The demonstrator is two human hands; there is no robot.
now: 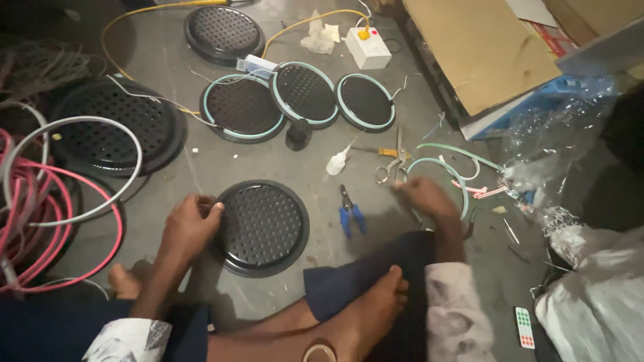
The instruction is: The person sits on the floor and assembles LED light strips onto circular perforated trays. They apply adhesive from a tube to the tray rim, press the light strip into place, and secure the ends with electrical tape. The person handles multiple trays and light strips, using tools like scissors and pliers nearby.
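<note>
Grey floor point(221, 164): left hand point(190, 224) grips black perforated disc point(263, 226) edge; right hand point(426, 196), blurred, grip unclear, near scissors point(391, 167)

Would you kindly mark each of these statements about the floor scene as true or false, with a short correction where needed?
1. The left hand grips the rim of a black perforated round disc. True.
2. The right hand holds the blue-handled pliers. False: the pliers lie on the floor between the hands, untouched.
3. Scissors lie on the floor just beyond the right hand. True.
4. The three discs with pale green rims are stacked in one pile. False: they lie side by side in a row, edges overlapping slightly.
5. Coils of pink tubing lie at the person's left. True.
</note>
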